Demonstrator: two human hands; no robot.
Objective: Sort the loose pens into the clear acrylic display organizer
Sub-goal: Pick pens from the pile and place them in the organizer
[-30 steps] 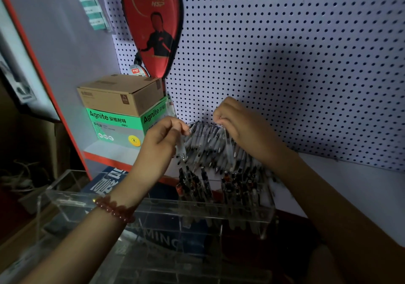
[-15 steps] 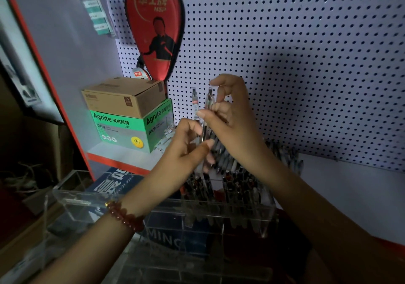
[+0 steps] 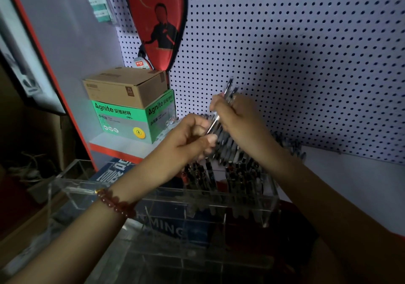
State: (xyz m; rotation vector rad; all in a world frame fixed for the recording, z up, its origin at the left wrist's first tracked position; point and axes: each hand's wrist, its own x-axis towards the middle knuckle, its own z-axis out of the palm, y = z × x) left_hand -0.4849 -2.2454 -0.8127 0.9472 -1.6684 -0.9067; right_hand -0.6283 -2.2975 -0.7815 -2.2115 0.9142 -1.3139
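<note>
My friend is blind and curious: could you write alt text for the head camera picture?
Two hands hold a few pens up before a pegboard: the right hand grips them, the left hand pinches a lower end. Below stands a clear organizer, partly filled, with a loose pile behind it.

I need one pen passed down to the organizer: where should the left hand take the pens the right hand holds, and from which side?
Take the pens by the bare lower barrel, coming from the left and below. They slant up to the right. The right hand wraps their middle, and only that lower stretch faces the left hand.
</note>
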